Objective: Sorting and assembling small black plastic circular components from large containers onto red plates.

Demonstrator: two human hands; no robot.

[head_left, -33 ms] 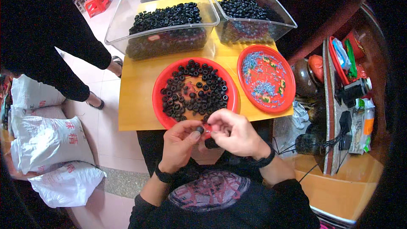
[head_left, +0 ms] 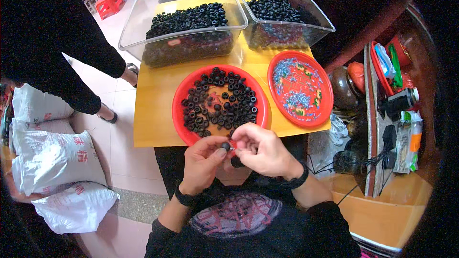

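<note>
Just beyond my lap, my left hand pinches a small round black plastic piece between thumb and fingertips. Close against it, my right hand has its thumb and fingers pressed together. Whatever lies in that pinch is too small and blurred to name. Both hands are at the near rim of a round red tray, which holds many loose black ring-like plastic pieces. To its right, another round red tray carries scattered tiny silvery-blue parts.
Two clear plastic bins, left and right, hold heaps of black pieces on the yellow table. A person in dark trousers stands at left, near white sacks. A cluttered shelf is at right.
My right hand has shifted slightly, its fingertips now closer to the black piece. My left hand stays in place.
</note>
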